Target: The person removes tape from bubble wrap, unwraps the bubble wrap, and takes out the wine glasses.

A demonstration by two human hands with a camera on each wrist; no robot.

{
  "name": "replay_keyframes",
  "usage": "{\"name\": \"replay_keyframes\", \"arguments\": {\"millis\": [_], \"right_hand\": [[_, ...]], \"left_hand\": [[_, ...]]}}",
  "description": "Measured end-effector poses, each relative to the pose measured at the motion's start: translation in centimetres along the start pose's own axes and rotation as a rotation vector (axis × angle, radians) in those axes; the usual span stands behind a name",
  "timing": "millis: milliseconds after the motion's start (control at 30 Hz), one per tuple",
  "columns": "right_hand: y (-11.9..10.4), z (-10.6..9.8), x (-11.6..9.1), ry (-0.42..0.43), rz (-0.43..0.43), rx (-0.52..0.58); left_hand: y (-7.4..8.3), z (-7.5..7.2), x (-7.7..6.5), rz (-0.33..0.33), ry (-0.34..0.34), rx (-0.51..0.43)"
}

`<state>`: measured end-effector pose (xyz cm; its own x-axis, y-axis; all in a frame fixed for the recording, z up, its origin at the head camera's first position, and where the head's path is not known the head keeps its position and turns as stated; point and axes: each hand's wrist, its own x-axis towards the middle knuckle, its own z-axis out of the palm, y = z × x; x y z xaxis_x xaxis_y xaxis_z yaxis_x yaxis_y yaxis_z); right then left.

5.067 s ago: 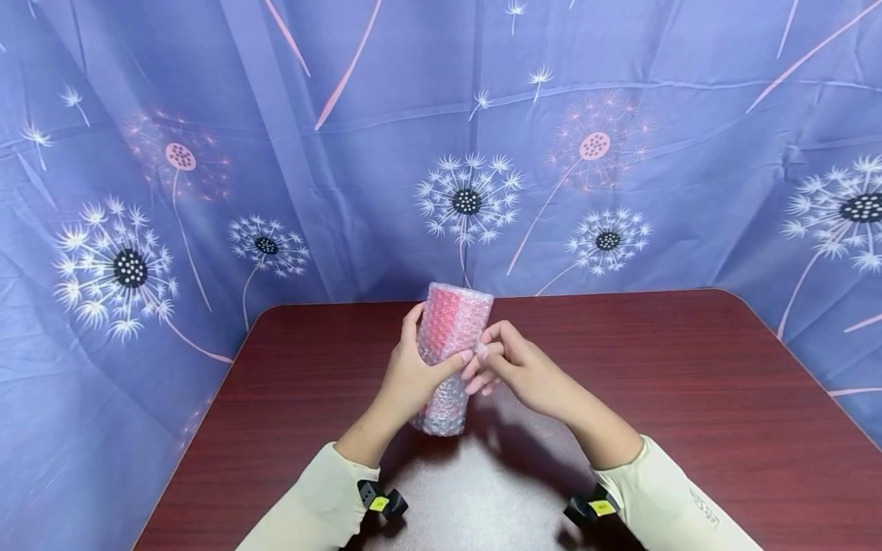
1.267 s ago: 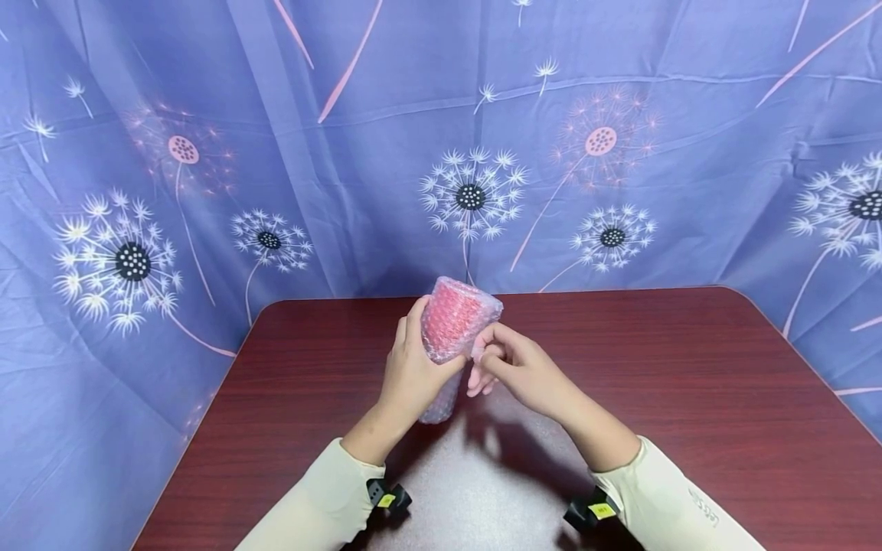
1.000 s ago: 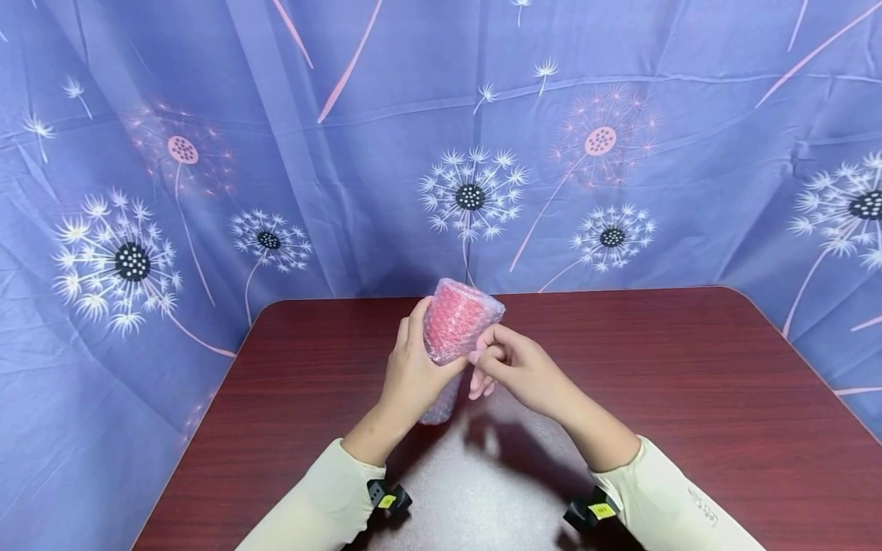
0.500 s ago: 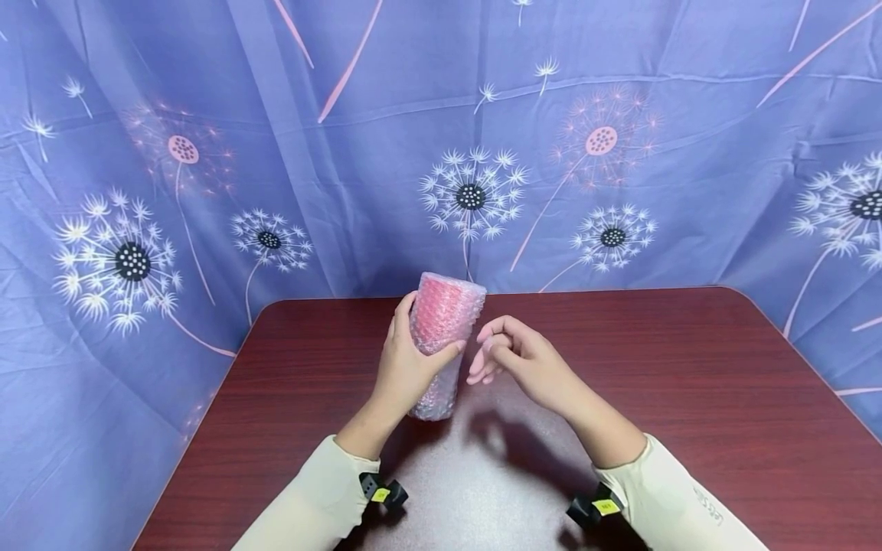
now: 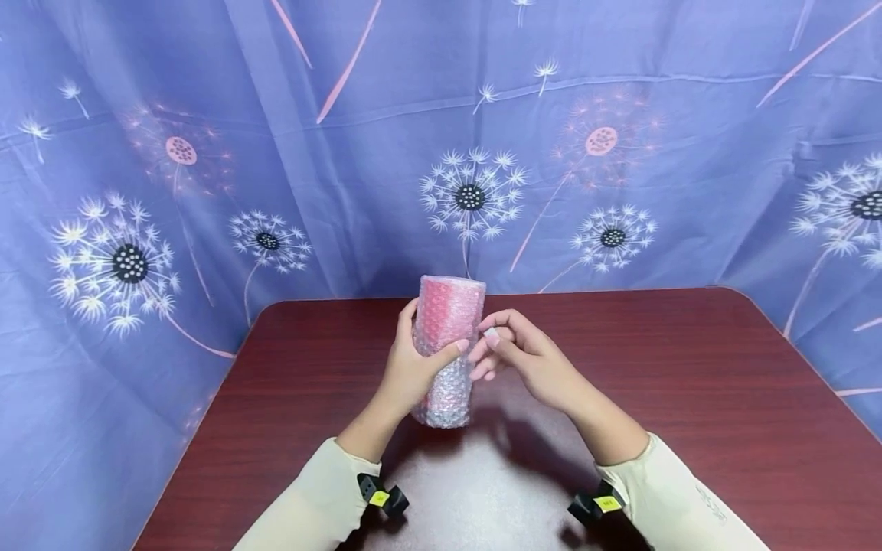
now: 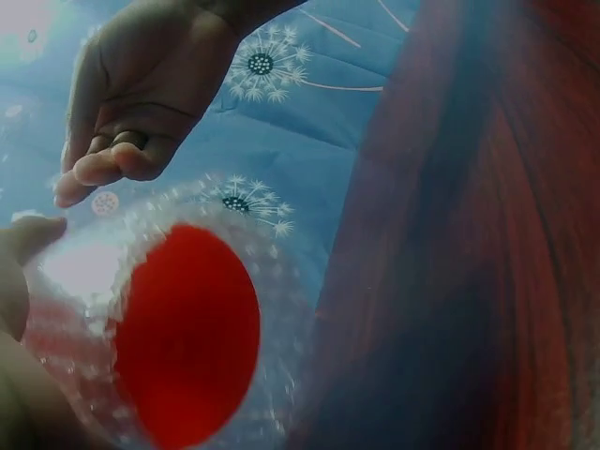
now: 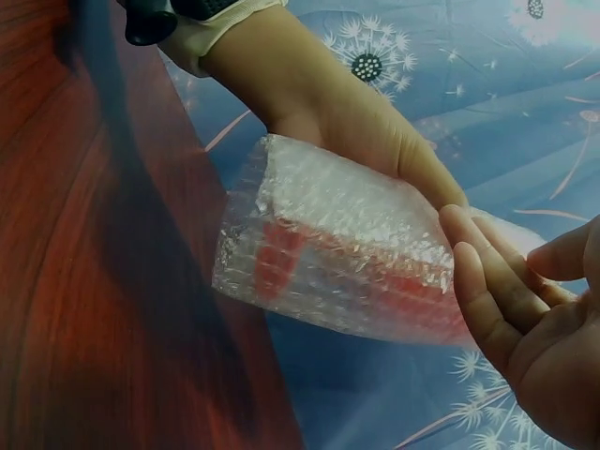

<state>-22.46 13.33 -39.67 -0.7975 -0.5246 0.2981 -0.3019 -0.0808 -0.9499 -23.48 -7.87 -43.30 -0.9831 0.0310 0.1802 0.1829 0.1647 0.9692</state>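
Observation:
A red cylindrical object in clear bubble wrap (image 5: 448, 314) is held upright over the table, tilted only slightly. My left hand (image 5: 406, 375) grips it from the left, thumb across the near side and fingers round the far side. In the left wrist view, the red round end (image 6: 197, 337) shows through the bubble wrap. Close to the wrap's right side is my right hand (image 5: 534, 360), its fingers loosely bent. A small pale patch shows at its thumb tip. In the right wrist view, the right fingertips (image 7: 469, 258) overlap the wrapped object.
The dark red wooden table (image 5: 689, 383) spreads under both hands, with a bright glare near its front. A blue curtain (image 5: 358, 191) with dandelion prints hangs behind its far edge. Each sleeve cuff carries a small black camera (image 5: 596, 503).
The wrapped object has turned in the left hand and come from a right-leaning tilt to nearly upright. The right hand has come off the wrap and moved slightly up and right.

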Motion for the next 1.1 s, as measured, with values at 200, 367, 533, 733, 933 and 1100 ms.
{"name": "replay_keyframes", "arguments": {"millis": [200, 367, 533, 733, 933, 1100], "right_hand": [[0.3, -0.4, 0.2, 0.079, 0.014, -0.036], [0.9, -0.7, 0.2, 0.167, 0.045, -0.082], [1.5, -0.9, -0.1, 0.172, 0.044, -0.101], [2.1, -0.7, -1.0, 0.162, 0.026, -0.082], [2.7, -0.2, -1.2, 0.176, 0.024, -0.079], [3.2, 0.1, -1.2, 0.174, 0.018, -0.112]], "left_hand": [[-0.7, 0.8, 0.3, -0.072, -0.082, -0.246], [-1.5, 1.1, 0.4, -0.131, -0.123, -0.319], [-2.4, 1.3, 0.1, -0.166, -0.151, -0.381], [-3.7, 1.9, -0.5, -0.229, -0.215, -0.42], [-5.0, 2.3, -1.5, -0.331, -0.293, -0.49], [-5.8, 2.7, -2.0, -0.372, -0.338, -0.533]]}}
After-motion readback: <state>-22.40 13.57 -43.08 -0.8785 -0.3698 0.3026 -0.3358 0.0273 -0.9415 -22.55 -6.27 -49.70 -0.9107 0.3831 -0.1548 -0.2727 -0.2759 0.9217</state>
